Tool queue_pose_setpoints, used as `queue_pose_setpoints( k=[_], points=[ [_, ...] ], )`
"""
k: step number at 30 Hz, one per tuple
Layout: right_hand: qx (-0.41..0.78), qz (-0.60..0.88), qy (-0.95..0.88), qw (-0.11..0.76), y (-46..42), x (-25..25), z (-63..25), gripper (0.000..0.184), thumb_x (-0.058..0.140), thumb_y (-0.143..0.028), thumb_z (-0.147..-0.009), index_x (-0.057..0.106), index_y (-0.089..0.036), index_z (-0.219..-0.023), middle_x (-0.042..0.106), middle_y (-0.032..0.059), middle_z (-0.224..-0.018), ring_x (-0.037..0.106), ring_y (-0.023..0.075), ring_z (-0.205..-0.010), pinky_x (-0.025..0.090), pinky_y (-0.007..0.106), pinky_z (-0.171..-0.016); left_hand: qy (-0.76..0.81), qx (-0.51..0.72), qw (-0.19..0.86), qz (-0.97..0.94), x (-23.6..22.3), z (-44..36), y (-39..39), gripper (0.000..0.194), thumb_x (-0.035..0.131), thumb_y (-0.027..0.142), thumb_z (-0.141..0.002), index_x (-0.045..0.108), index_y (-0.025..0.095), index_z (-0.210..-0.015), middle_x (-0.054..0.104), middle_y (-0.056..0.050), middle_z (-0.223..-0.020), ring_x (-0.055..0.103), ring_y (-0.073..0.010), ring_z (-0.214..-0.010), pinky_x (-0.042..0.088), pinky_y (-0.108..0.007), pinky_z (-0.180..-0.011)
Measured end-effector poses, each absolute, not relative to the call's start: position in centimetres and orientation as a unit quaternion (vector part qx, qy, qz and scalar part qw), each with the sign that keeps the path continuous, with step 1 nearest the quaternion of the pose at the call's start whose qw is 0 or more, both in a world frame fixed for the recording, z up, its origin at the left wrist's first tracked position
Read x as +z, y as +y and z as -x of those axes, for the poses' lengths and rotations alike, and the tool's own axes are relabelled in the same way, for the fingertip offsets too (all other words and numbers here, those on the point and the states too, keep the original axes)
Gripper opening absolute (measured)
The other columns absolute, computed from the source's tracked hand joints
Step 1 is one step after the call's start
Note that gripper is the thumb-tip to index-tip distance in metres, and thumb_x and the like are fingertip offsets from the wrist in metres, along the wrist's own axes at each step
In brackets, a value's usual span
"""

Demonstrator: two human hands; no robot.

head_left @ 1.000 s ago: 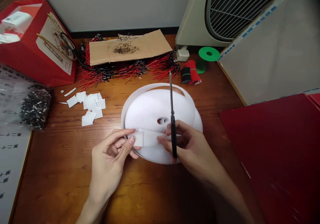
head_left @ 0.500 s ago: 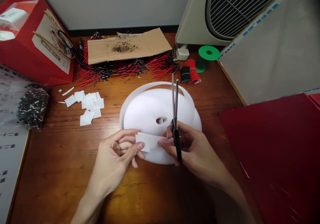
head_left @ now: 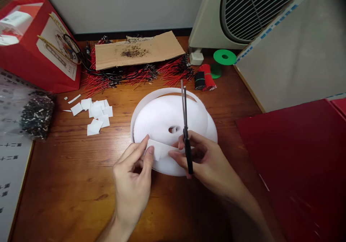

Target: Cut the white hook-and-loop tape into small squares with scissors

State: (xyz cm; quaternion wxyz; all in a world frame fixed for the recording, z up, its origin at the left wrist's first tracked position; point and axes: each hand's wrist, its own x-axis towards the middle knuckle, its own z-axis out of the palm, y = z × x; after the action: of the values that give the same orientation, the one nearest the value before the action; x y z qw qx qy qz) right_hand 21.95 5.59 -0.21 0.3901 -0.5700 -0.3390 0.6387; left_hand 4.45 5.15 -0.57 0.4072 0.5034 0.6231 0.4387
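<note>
A big white roll of tape [head_left: 167, 121] lies flat on the wooden table [head_left: 67, 184]. My left hand [head_left: 133, 179] pinches the free end of the white strip [head_left: 159, 149] between thumb and fingers, just in front of the roll. My right hand [head_left: 207, 161] grips black scissors [head_left: 185, 126], blades pointing away from me over the roll and nearly closed. Its fingertips also touch the strip's right part.
Several cut white squares [head_left: 96, 114] lie left of the roll. Red wires [head_left: 140, 76] and a cardboard sheet [head_left: 137, 51] lie at the back. A red box [head_left: 35, 44] stands back left, a bag of small parts [head_left: 36, 114] left, a green spool [head_left: 224, 58] and red sheet [head_left: 294, 159] right.
My left hand has turned more upright and shifted right along the strip. The scissor blades, slightly parted half a second ago, have come closer together.
</note>
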Motion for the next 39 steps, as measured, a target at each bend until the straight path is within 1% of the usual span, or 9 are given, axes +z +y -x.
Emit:
queue_pose_setpoints(
  k=[7, 14, 20, 26, 29, 32, 35, 37, 39],
  points=[
    [0.621, 0.583, -0.315, 0.418, 5.6, 0.0, -20.7, 0.041, 0.097, -0.036, -0.069, 0.061, -0.021, -0.079, 0.063, -0.0050, -0.076, 0.051, 0.0067, -0.042, 0.040, 0.017, -0.034, 0.614, 0.487, 0.424, -0.454, -1.1, -5.3, 4.5, 0.028, 0.078, 0.028, -0.092, 0.083, 0.024, -0.120, 0.066, 0.001, -0.080, 0.060, -0.0069, -0.050, 0.054, -0.019, -0.044],
    [0.561, 0.631, -0.326, 0.425, 5.7, 0.6, -19.6, 0.041, 0.096, -0.041, -0.066, 0.063, -0.020, -0.079, 0.062, -0.0039, -0.078, 0.044, 0.0053, -0.040, 0.032, 0.021, -0.033, 0.615, 0.508, 0.448, -0.404, -0.5, -6.0, 4.4, 0.025, 0.082, 0.031, -0.088, 0.082, 0.016, -0.108, 0.068, 0.002, -0.064, 0.062, -0.0101, -0.043, 0.054, -0.021, -0.043],
    [0.547, 0.636, -0.332, 0.432, 5.6, 0.4, -19.6, 0.037, 0.095, -0.042, -0.070, 0.068, -0.020, -0.081, 0.069, -0.0005, -0.080, 0.041, 0.0060, -0.039, 0.026, 0.023, -0.031, 0.590, 0.438, 0.585, -0.342, 0.0, -5.3, 5.0, 0.031, 0.081, 0.036, -0.090, 0.077, 0.015, -0.113, 0.065, 0.004, -0.054, 0.059, -0.0099, -0.046, 0.053, -0.020, -0.051],
    [0.569, 0.610, -0.354, 0.423, 5.6, 0.1, -20.2, 0.036, 0.096, -0.039, -0.070, 0.066, -0.020, -0.077, 0.064, -0.0029, -0.076, 0.042, 0.0057, -0.041, 0.028, 0.022, -0.032, 0.525, 0.333, 0.695, -0.360, 0.9, -2.9, 7.0, 0.028, 0.083, 0.037, -0.089, 0.080, 0.014, -0.106, 0.069, 0.000, -0.058, 0.060, -0.0091, -0.048, 0.051, -0.019, -0.052],
    [0.587, 0.599, -0.355, 0.412, 5.5, 0.2, -20.5, 0.038, 0.097, -0.036, -0.068, 0.064, -0.021, -0.077, 0.061, -0.0042, -0.077, 0.043, 0.0059, -0.044, 0.032, 0.021, -0.034, 0.504, 0.283, 0.721, -0.383, 1.4, -2.0, 7.8, 0.022, 0.086, 0.033, -0.084, 0.082, 0.013, -0.094, 0.075, -0.004, -0.064, 0.066, -0.0116, -0.051, 0.053, -0.020, -0.051],
    [0.587, 0.594, -0.369, 0.408, 5.4, 0.4, -20.5, 0.037, 0.096, -0.036, -0.071, 0.063, -0.021, -0.079, 0.062, -0.0035, -0.078, 0.043, 0.0068, -0.046, 0.036, 0.021, -0.036, 0.499, 0.262, 0.725, -0.396, 1.6, -1.8, 8.3, 0.018, 0.085, 0.030, -0.084, 0.081, 0.014, -0.091, 0.074, -0.003, -0.061, 0.067, -0.0116, -0.049, 0.057, -0.021, -0.055],
    [0.582, 0.568, -0.364, 0.453, 5.3, 0.5, -20.3, 0.037, 0.088, -0.047, -0.080, 0.062, -0.022, -0.086, 0.067, 0.0000, -0.087, 0.044, 0.0068, -0.044, 0.038, 0.023, -0.037, 0.504, 0.270, 0.705, -0.420, 1.8, -2.0, 8.4, 0.018, 0.083, 0.032, -0.085, 0.078, 0.014, -0.086, 0.072, -0.002, -0.062, 0.069, -0.0130, -0.051, 0.057, -0.021, -0.054],
    [0.574, 0.541, -0.336, 0.515, 5.0, 0.4, -20.5, 0.040, 0.078, -0.060, -0.089, 0.060, -0.024, -0.088, 0.069, 0.0025, -0.093, 0.041, 0.0066, -0.041, 0.035, 0.025, -0.037, 0.528, 0.282, 0.671, -0.438, 1.9, -2.0, 8.4, 0.019, 0.082, 0.032, -0.085, 0.076, 0.014, -0.084, 0.072, -0.002, -0.062, 0.069, -0.0135, -0.052, 0.056, -0.021, -0.053],
    [0.551, 0.533, -0.300, 0.567, 4.4, 0.5, -21.0, 0.044, 0.071, -0.067, -0.093, 0.060, -0.025, -0.086, 0.068, 0.0021, -0.089, 0.037, 0.0079, -0.041, 0.030, 0.027, -0.038, 0.550, 0.298, 0.636, -0.451, 1.7, -1.9, 8.3, 0.019, 0.080, 0.032, -0.087, 0.073, 0.014, -0.087, 0.072, -0.002, -0.062, 0.067, -0.0128, -0.051, 0.056, -0.021, -0.053]
  ],
)
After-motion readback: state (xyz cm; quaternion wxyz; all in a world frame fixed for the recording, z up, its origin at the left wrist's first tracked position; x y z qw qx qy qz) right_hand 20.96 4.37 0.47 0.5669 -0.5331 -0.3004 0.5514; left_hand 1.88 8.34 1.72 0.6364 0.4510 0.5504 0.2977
